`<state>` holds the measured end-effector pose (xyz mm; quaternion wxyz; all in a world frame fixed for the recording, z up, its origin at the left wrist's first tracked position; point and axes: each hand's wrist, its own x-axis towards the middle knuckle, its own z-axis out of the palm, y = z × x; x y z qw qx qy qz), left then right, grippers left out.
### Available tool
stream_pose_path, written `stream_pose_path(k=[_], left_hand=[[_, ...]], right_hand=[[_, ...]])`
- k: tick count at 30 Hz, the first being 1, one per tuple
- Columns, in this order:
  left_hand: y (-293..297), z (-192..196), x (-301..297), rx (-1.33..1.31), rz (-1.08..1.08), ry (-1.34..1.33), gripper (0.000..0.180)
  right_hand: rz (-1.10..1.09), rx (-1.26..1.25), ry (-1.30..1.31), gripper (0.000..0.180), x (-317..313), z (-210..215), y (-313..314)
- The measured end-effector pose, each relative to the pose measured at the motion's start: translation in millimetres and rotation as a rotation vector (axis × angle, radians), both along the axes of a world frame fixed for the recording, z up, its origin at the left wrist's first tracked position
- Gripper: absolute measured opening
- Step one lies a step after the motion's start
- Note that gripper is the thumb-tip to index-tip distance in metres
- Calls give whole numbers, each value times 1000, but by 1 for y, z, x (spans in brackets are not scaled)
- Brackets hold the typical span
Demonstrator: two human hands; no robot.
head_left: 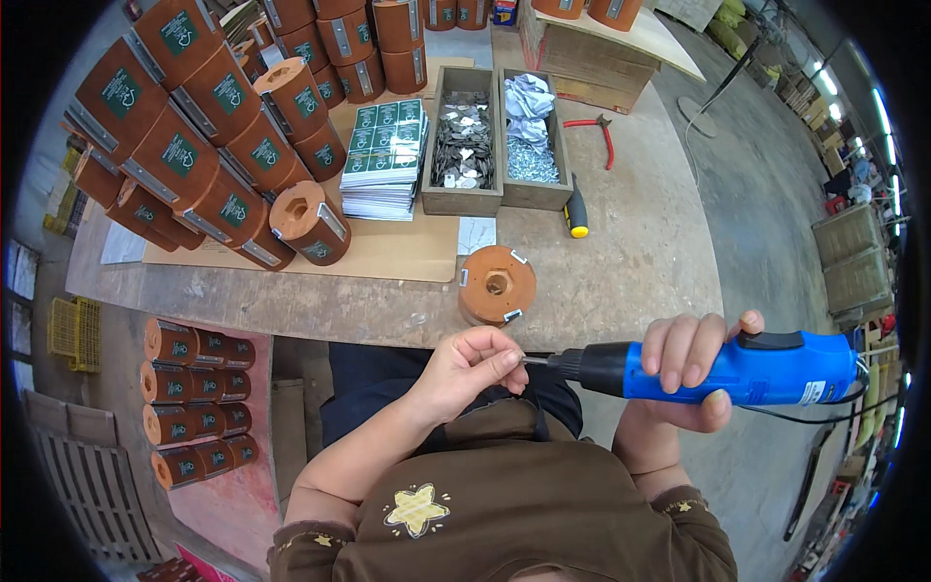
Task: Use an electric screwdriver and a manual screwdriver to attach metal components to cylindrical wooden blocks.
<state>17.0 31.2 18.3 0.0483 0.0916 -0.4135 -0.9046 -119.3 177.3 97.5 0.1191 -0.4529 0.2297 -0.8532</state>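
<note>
My right hand [687, 361] is wrapped round a blue electric screwdriver [766, 373] with a black nose, held level and pointing left. At the tip of its thin metal bit [535, 361], the thumb and forefinger of my left hand [467, 371] are pinched together; whatever small piece they hold is hidden. Just beyond my left hand a round orange-brown block [517, 281] stands on the table's near edge. It has a hole in its top and small metal plates at its rim.
Stacked brown cylinders [184, 155] with green labels fill the left. A pile of green-and-white cards [383, 155], a wooden box of metal plates [464, 200] and another of screws [536, 196] stand behind the block. Red-handled pliers [609, 145] and a screwdriver [576, 209] lie right of them.
</note>
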Motion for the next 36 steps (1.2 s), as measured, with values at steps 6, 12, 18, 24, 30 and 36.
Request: stream_pose_path(k=[6,12,18,24,30,36], left_hand=[[-7,28,-11,-285,-55,93,11],[-23,42,-29,-621,-105,212,15],[-120,39,-96,-1106,374,-31,19],[-166,4,-153,-1594,354,-276,12],[-166,-5,-173,-2165,114,-497,14],[-167,-5,-176,-2137,82,-468,14]], right_hand=[[8,-78,-78,60,-12,6,5],[-31,-123,-14,60,-20,7,15],[-60,-138,-35,60,-22,10,18],[-84,-116,-21,61,-19,15,30],[-115,-118,12,60,-21,18,38],[-160,-108,-13,60,-22,16,41]])
